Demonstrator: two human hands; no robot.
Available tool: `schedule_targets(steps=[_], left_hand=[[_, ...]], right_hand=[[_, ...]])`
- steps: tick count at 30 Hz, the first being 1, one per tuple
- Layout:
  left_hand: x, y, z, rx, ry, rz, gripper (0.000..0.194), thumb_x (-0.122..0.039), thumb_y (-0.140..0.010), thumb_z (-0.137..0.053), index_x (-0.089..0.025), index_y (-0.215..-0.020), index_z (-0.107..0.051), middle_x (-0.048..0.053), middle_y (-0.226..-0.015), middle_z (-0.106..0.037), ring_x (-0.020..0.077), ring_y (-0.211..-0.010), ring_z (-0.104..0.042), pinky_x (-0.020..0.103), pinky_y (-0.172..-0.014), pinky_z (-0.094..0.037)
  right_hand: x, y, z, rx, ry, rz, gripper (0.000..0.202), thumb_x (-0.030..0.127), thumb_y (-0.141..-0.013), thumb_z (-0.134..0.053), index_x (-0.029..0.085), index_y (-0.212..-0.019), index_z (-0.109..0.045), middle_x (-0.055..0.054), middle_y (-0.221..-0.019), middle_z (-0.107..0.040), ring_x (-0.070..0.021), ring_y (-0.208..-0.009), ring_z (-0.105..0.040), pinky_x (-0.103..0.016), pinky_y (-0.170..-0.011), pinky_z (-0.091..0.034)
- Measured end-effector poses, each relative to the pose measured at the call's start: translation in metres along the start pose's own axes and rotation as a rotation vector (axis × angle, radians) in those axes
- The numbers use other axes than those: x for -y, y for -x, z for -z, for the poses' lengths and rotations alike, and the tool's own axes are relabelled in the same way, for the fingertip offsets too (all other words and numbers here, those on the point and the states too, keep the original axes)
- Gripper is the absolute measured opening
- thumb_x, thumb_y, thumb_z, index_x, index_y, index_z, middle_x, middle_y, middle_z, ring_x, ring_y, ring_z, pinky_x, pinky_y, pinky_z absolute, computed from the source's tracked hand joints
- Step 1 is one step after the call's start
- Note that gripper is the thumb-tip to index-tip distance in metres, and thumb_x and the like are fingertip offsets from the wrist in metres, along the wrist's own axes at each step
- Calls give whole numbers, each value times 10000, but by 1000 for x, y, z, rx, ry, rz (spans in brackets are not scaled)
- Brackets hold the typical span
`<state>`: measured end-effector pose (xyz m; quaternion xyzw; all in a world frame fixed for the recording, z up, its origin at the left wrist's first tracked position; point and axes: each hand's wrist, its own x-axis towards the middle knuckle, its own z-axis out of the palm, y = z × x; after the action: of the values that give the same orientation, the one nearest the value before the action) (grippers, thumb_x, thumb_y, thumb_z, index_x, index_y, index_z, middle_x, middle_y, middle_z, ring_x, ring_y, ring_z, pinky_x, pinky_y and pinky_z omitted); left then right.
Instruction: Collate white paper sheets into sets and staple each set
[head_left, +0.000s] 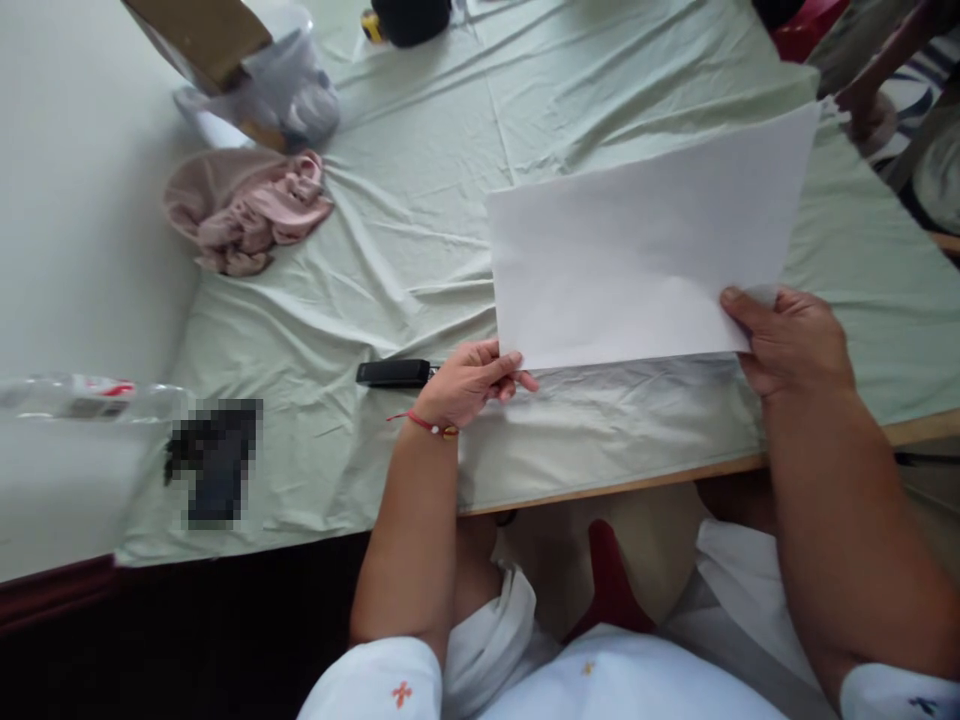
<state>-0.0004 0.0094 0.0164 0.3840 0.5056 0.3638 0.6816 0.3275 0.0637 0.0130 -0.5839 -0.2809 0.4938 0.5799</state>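
A blank white sheet of paper (637, 250) is held up over the table, tilted with its far right corner highest. My left hand (480, 380) pinches its near left corner between thumb and fingers. At the near right corner my right hand (795, 340) grips the sheet, thumb on top and the other fingers mostly hidden beneath. Whether it is one sheet or a few together I cannot tell. Just left of my left hand lies a black stapler-like object (394, 374), its right end hidden behind the hand.
A pale green cloth (405, 230) covers the table. Crumpled pink fabric (255, 210), a plastic bag (300, 90) and a cardboard box (202, 40) sit at the far left. A clear bottle (97, 398) lies near a blurred dark object (221, 465). Another person's hand (870, 120) shows at right.
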Motion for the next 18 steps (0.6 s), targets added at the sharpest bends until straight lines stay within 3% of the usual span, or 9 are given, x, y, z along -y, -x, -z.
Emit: schedule_targets(steps=[4, 10, 18], left_hand=[[-3, 3, 0, 51, 93, -13, 406, -401, -731, -944, -138, -954, -729, 148, -910, -811, 80, -560, -561, 219, -548, -429], [-7, 6, 1, 82, 83, -24, 384, -397, -768, -907, -128, -998, -759, 187, -1005, -812, 85, -532, -537, 246, -506, -382], [-5, 3, 0, -118, -87, -29, 445, -486, -657, -931, -167, -648, -621, 104, -691, -766, 59, -448, -415, 226, -432, -273]], right_hand=[[2, -2, 1, -29, 15, -23, 223, 138, -620, -866, 181, -752, -692, -3, -793, -733, -108, -635, -618, -223, -579, -535], [2, -4, 1, -43, 31, -52, 207, 133, -624, -844, 196, -757, -698, 1, -771, -724, -117, -612, -606, -223, -515, -505], [0, -4, 2, -21, 87, -72, 112, 102, -714, -810, 175, -717, -725, -8, -737, -728, -102, -596, -600, -202, -551, -521]])
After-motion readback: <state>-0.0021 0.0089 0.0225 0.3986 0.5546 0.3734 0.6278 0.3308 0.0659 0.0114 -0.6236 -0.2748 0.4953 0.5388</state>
